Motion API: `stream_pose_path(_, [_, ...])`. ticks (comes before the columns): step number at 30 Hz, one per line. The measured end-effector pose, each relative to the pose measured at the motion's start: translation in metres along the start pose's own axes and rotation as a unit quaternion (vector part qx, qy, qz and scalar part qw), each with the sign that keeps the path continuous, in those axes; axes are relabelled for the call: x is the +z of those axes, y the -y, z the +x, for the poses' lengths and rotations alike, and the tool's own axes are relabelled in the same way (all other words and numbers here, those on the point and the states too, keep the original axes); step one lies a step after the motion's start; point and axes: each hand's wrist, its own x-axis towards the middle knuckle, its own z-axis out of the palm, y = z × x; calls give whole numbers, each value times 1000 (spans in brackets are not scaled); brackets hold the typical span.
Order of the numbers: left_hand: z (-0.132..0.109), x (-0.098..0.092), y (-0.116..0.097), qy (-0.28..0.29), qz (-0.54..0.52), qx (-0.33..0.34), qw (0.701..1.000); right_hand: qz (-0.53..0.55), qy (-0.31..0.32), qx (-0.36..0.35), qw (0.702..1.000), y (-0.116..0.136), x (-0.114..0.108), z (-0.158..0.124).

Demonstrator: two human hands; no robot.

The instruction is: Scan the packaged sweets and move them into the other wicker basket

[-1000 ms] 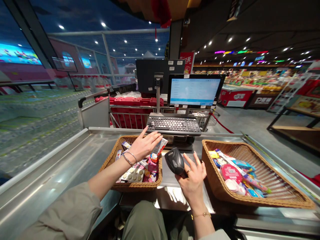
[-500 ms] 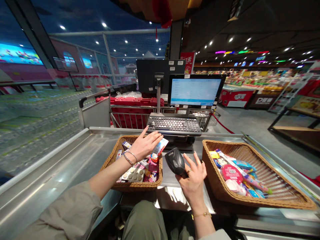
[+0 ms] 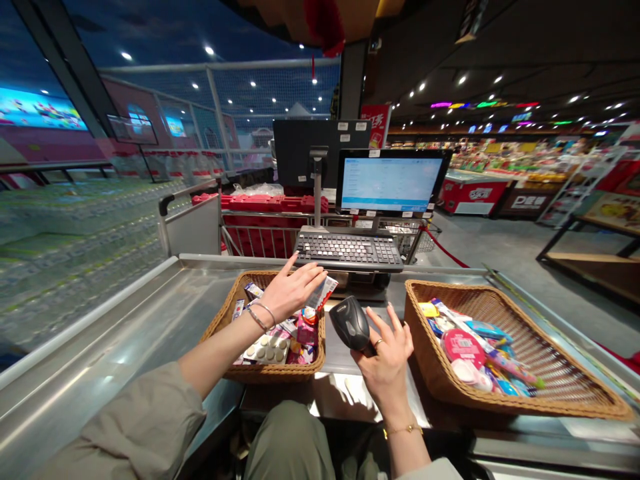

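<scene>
Above the right part of the left wicker basket [image 3: 280, 371], my left hand [image 3: 294, 290] is closed on a small white-and-red packet [image 3: 327, 291]. One narrow face of the packet points right, and my fingers hide the rest. Packaged sweets and a blister sheet of round pieces [image 3: 267, 350] fill the basket under my wrist. My right hand [image 3: 387, 357] grips a black barcode scanner [image 3: 349, 321] by its handle, and some fingers are stretched out. The scanner's head lies a little right of the packet, apart from it.
A second wicker basket [image 3: 575, 347] with several packaged goods stands right of my right hand. A keyboard [image 3: 350, 248] and a lit monitor [image 3: 393, 183] stand behind the scanner. The metal counter [image 3: 125, 333] has a raised rim. A shopping cart [image 3: 260, 233] is beyond it.
The packet in my left hand has turned, so a narrow red-and-white side shows now instead of its broad blue-white face. Both hands and the scanner are nearly still.
</scene>
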Motion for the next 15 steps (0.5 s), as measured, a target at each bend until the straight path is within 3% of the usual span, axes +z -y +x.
stream_pose_path(15, [16, -3, -5, -2, -37, 8, 999, 9, -34, 50, 998, -3, -9, 3])
